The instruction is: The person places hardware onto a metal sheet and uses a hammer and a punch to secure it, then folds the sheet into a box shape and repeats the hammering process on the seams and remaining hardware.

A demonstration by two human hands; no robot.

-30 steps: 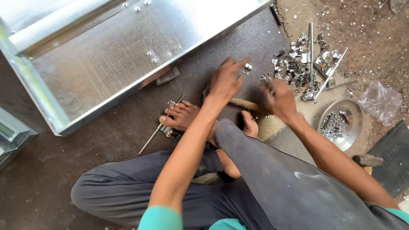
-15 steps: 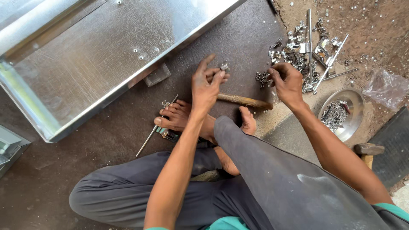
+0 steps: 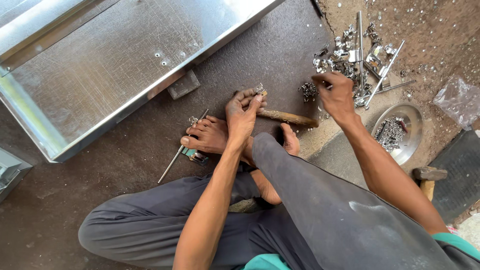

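I sit on the floor with my legs folded. My left hand (image 3: 242,112) pinches a small metal fitting (image 3: 260,90) between its fingertips, just above a wooden-handled hammer (image 3: 287,118) lying on the dark mat. My right hand (image 3: 336,94) reaches into a pile of small metal fittings (image 3: 345,55) at the upper right, fingers closed around something small that I cannot make out. My bare left foot (image 3: 207,135) rests on a thin metal rod (image 3: 175,160).
A large galvanised sheet-metal tray (image 3: 100,65) lies at the upper left. A round steel bowl (image 3: 400,132) with small parts sits at the right, beside a crumpled plastic bag (image 3: 457,100). Long metal rods (image 3: 382,72) lie in the fittings pile. Another hammer (image 3: 427,177) is at the right.
My left hand has drawn back toward me with the small fitting. My right hand has moved away from the hammer up to the pile of fittings.
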